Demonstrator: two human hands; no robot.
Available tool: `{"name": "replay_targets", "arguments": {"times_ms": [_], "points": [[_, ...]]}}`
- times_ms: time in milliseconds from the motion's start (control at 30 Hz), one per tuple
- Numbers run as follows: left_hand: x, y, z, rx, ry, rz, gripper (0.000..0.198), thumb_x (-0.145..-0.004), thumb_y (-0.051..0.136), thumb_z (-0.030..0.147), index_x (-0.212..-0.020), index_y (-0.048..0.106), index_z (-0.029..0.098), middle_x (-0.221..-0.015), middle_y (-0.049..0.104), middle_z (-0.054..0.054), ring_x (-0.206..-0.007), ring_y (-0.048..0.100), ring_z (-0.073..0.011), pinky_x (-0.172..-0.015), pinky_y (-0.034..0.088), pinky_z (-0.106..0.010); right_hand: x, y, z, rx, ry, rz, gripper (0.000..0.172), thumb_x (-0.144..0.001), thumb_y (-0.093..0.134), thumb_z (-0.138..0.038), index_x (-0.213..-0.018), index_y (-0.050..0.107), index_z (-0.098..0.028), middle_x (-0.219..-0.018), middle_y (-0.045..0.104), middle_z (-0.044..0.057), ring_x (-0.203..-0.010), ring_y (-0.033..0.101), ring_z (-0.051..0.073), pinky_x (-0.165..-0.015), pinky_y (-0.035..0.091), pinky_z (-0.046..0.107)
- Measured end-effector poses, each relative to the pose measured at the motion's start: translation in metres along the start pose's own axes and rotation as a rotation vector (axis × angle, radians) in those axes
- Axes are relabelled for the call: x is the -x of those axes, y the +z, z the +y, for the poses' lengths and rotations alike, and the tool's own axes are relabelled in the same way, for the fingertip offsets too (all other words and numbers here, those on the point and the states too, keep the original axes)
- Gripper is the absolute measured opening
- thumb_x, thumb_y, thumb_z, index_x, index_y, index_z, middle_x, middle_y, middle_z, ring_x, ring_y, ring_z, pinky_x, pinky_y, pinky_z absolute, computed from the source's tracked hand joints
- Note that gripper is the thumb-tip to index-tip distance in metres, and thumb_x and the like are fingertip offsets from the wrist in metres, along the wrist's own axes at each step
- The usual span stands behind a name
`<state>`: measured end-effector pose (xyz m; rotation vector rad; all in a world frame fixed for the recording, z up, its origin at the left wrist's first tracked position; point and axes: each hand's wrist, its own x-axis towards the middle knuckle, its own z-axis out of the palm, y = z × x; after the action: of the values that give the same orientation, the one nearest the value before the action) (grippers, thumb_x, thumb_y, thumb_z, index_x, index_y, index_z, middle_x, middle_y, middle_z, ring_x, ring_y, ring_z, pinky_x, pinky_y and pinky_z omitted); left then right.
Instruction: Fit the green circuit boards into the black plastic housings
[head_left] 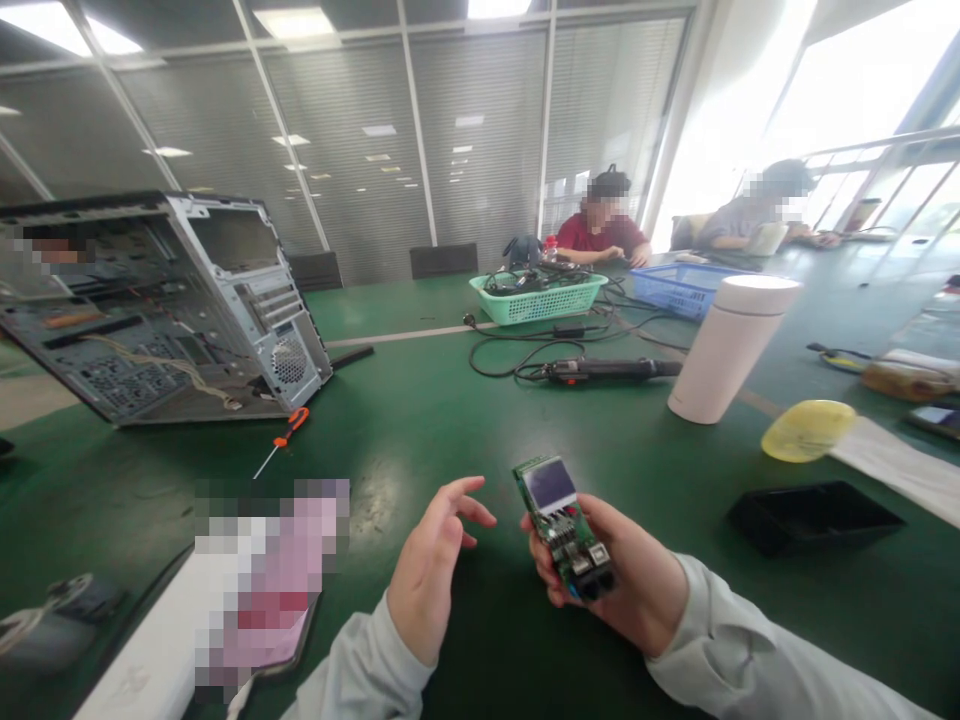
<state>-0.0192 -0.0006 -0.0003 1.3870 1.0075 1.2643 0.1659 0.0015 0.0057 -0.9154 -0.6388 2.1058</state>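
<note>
Circuit board (564, 532) face-up, likely for visibility.
Right hand (631, 572): fingers clasp it; left hand (429, 562): fingers half-open, empty.

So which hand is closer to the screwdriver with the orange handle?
Left. The left hand is apart from the screwdriver, to its right and lower in view; the right hand is farther right, holding the circuit board.

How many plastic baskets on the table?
2: a green basket toward the far side, a blue basket just right of it, partly behind the pale bottle. Others may be hidden.
</note>
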Motion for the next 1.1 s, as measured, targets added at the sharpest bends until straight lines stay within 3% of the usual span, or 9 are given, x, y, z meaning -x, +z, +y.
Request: {"name": "replay_targets", "arguments": {"times_ms": [100, 200, 367, 533, 667, 767, 833, 967, 1100], "points": [[-0.001, 0.001, 0.000, 0.009, -0.024, 0.020, 0.037, -0.085, 0.051, 0.044, -0.108, 0.064, 0.019, -0.081, 0.065, -0.006, -0.081, 0.056, -0.0201, -0.070, 0.043, -0.026, 0.004, 0.005, -0.007, -0.200, 0.121, -0.035, 0.041, -0.091, 0.022, -0.039, -0.084, 0.053, -0.012, -0.061, 0.046, 0.003, -0.051, 0.044, 0.011, -0.049, 0.036, 0.020], [-0.001, 0.001, -0.003, -0.008, -0.032, 0.032, 0.037, -0.085, 0.050, 0.044, -0.106, 0.064, 0.018, -0.081, 0.064, -0.005, -0.081, 0.056, -0.0198, -0.070, 0.043, -0.027, 0.007, 0.007, -0.011, -0.270, 0.140, -0.017, 0.050, -0.095, 0.013, -0.043, -0.083, 0.051, -0.012, -0.059, 0.044, 0.003, -0.049, 0.043, 0.010, -0.048, 0.035, 0.019], [-0.002, -0.001, -0.008, -0.119, 0.006, 0.007, 0.047, -0.088, 0.035, 0.052, -0.109, 0.060, 0.017, -0.082, 0.062, -0.005, -0.081, 0.056, -0.0202, -0.069, 0.045, -0.030, 0.006, 0.012, -0.013, -0.188, 0.116, 0.104, 0.048, -0.099, 0.012, -0.040, -0.087, 0.050, -0.013, -0.062, 0.046, 0.002, -0.048, 0.043, 0.010, -0.047, 0.037, 0.019], [-0.003, 0.000, -0.007, -0.185, 0.014, 0.001, 0.048, -0.089, 0.033, 0.051, -0.108, 0.059, 0.016, -0.081, 0.062, -0.006, -0.081, 0.056, -0.0196, -0.068, 0.046, -0.030, 0.005, 0.018, -0.013, -0.123, 0.025, 0.199, 0.044, -0.101, 0.015, -0.042, -0.101, 0.049, -0.014, -0.075, 0.052, 0.003, -0.058, 0.050, 0.012, -0.051, 0.044, 0.023], [-0.002, 0.000, -0.006, -0.202, 0.024, -0.017, 0.047, -0.090, 0.032, 0.051, -0.108, 0.059, 0.016, -0.081, 0.061, -0.005, -0.081, 0.056, -0.0188, -0.068, 0.046, -0.030, 0.004, 0.013, -0.006, -0.091, -0.013, 0.145, 0.038, -0.100, 0.024, -0.046, -0.105, 0.047, -0.016, -0.084, 0.053, 0.004, -0.071, 0.054, 0.013, -0.067, 0.049, 0.027], [-0.002, 0.000, -0.006, -0.206, 0.022, -0.009, 0.047, -0.089, 0.032, 0.051, -0.107, 0.058, 0.016, -0.080, 0.061, -0.005, -0.080, 0.056, -0.0184, -0.068, 0.047, -0.030, 0.001, 0.002, 0.002, 0.133, -0.188, 0.007, 0.052, -0.082, 0.056, -0.062, -0.108, 0.045, -0.018, -0.094, 0.052, 0.003, -0.082, 0.053, 0.013, -0.075, 0.047, 0.025], [-0.002, 0.000, -0.005, -0.207, 0.016, 0.001, 0.047, -0.089, 0.032, 0.051, -0.107, 0.058, 0.016, -0.080, 0.061, -0.005, -0.079, 0.056, -0.0185, -0.067, 0.047, -0.030, -0.003, -0.006, 0.007, 0.417, -0.409, 0.004, 0.061, -0.075, 0.060, -0.068, -0.108, 0.045, -0.018, -0.098, 0.051, 0.004, -0.086, 0.051, 0.014, -0.075, 0.046, 0.025], [-0.004, 0.000, -0.004, -0.204, 0.005, 0.028, 0.048, -0.088, 0.032, 0.052, -0.106, 0.059, 0.015, -0.079, 0.062, -0.006, -0.079, 0.057, -0.0191, -0.067, 0.047, -0.030, -0.005, -0.019, 0.007, 0.960, -0.771, 0.185, 0.039, -0.085, 0.051, -0.050, -0.109, 0.046, -0.018, -0.105, 0.052, 0.006, -0.097, 0.051, 0.018, -0.083, 0.044, 0.030], [-0.006, -0.001, -0.005, -0.209, -0.013, 0.061, 0.049, -0.087, 0.033, 0.053, -0.103, 0.060, 0.015, -0.077, 0.062, -0.006, -0.077, 0.057, -0.0194, -0.064, 0.047, -0.030, 0.010, -0.034, -0.018, 1.331, -1.030, 0.339, 0.029, -0.090, 0.046, -0.038, -0.115, 0.046, -0.024, -0.109, 0.053, 0.003, -0.097, 0.053, 0.016, -0.086, 0.045, 0.029]]}}
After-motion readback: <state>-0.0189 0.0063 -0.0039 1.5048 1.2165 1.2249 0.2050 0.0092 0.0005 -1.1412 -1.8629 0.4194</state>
